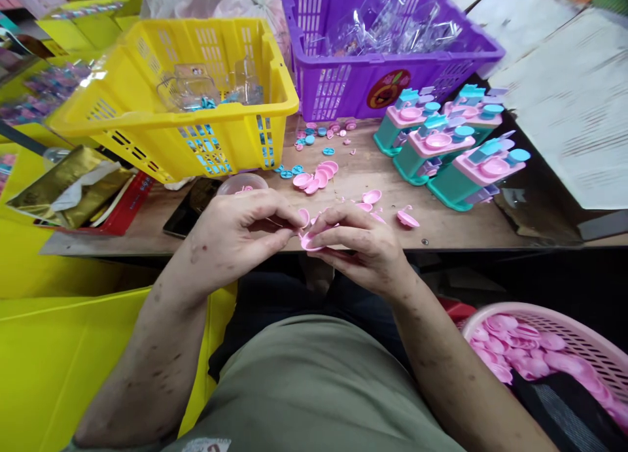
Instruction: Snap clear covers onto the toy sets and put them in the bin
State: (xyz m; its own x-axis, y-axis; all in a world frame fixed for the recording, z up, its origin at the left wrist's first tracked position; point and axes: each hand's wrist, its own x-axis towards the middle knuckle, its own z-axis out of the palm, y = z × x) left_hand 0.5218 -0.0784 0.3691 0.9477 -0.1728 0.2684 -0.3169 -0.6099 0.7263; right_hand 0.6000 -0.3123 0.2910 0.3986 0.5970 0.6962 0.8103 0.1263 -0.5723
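My left hand (pixel 235 233) and my right hand (pixel 360 246) meet over the near edge of a wooden table (pixel 441 226). Both are pinched shut on small pink plastic discs (pixel 308 237) held between their fingertips. Just beyond my fingers lie more loose pink discs (pixel 316 176) and a few blue caps (pixel 289 172). Several teal-and-pink toy sets (pixel 444 154) stand in a row to the right of them.
A yellow basket (pixel 230 135) with clear plastic shells stands at the back left, a purple basket (pixel 343 79) with more shells behind it. A pink basket (pixel 579 337) of pink discs sits by my right knee. A dark phone (pixel 189 207) lies near my left hand.
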